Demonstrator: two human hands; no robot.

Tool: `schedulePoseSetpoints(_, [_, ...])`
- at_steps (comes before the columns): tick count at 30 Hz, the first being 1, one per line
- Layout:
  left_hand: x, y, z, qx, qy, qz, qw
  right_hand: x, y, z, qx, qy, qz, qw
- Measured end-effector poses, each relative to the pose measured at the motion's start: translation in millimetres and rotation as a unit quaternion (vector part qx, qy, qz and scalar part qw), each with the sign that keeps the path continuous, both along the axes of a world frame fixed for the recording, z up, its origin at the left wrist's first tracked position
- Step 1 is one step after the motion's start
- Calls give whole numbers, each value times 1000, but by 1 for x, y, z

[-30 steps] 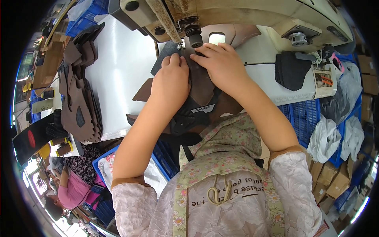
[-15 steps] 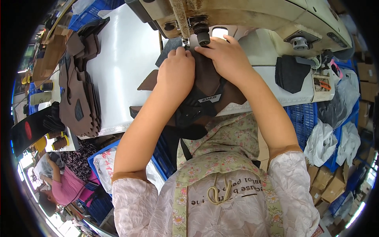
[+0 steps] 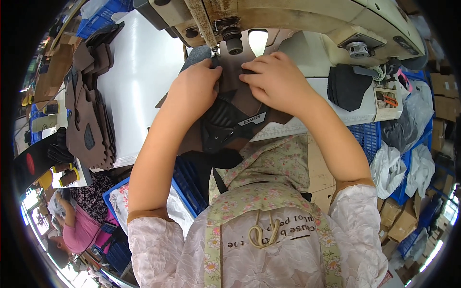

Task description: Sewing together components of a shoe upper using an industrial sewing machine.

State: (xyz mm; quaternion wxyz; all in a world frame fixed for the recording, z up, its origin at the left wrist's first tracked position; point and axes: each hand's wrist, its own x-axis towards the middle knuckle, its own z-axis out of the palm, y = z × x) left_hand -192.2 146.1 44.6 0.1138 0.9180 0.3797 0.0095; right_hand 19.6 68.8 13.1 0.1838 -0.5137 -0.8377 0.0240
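A sewn brown and black fabric piece (image 3: 225, 117) with ribbed black padding and a pale label lies under the sewing machine (image 3: 297, 19). Its far part reaches the presser foot (image 3: 215, 51), beside a dark grey patch (image 3: 196, 58). My left hand (image 3: 196, 89) is closed on the piece just nearer than the foot, fingers curled and pressed together. To the right, my right hand (image 3: 276, 82) grips the brown part with bent fingers, a bit of dark material showing at the fingertips. Both hands hide parts of the piece beneath them.
Brown cut pieces (image 3: 86, 125) lie stacked at the table's left. Black cut pieces (image 3: 349, 87) sit at the right, near a small tray (image 3: 387, 102) with orange-handled tools. Blue crates (image 3: 366, 137) stand below. A person in pink (image 3: 79, 230) sits at lower left.
My right hand has drawn back toward me from beside the machine head, its fingers now bent onto the piece. My left hand has shifted slightly nearer, and more ribbed padding shows.
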Motion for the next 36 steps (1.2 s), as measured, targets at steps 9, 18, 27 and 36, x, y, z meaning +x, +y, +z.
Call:
schedulePoseSetpoints(9, [4,-6,-1,37,44,-17,998,16,-32,0,-18,27,5,999])
schedulePoseSetpoints(18, [10,-15,3,91,118,-39,988,12,-39,-5,-32,4,5,999])
schedulePoseSetpoints(27, [4,-16,-5,95,63,-40,993,11,-41,-11,-33,15,8,999])
schedulePoseSetpoints(36, [5,-16,-12,192,66,-43,978,5,-41,-16,-38,45,0,998])
